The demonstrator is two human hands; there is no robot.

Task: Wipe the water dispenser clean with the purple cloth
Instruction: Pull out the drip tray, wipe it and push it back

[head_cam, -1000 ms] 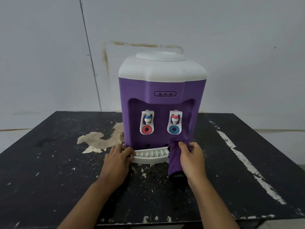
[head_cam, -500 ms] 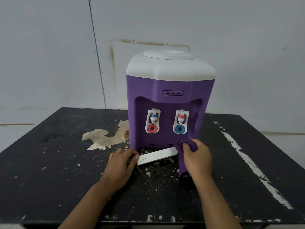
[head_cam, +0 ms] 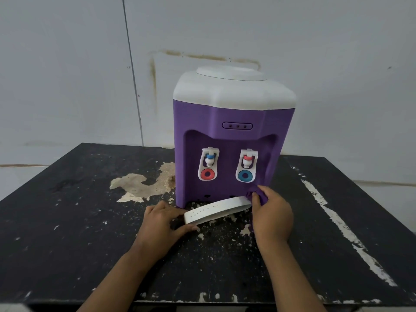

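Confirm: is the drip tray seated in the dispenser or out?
Out: the drip tray stands tilted on edge before the dispenser, left hand gripping one end.

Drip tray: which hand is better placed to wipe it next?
Right. The right hand grips the purple cloth beside the drip tray; the left hand only holds the tray's other end.

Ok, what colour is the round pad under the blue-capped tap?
Red. The round pad shows best in the head view.
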